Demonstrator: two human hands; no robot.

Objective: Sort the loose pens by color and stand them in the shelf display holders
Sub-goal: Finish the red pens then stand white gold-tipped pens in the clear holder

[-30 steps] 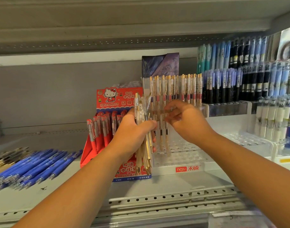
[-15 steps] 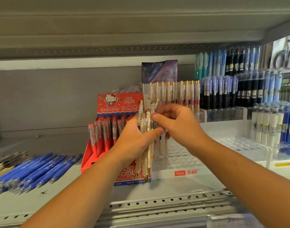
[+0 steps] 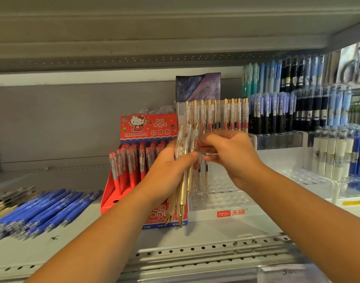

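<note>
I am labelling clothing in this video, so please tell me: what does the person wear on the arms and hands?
Nothing that shows. The left forearm and right forearm are bare, with no sleeve in view. The left hand and right hand show no glove, ring, watch or bracelet.

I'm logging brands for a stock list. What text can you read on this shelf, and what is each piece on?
"HELLO KITTY": header card of the red display box.
"按动中性笔": same header card.
"HELLO K", cut off: the box's front, partly behind the gold pens that the left hand holds.
"hesu 禾硕": front wall of the clear holder.
Too small or blurred to read: pen barrel labels, shelf price tag.
</note>
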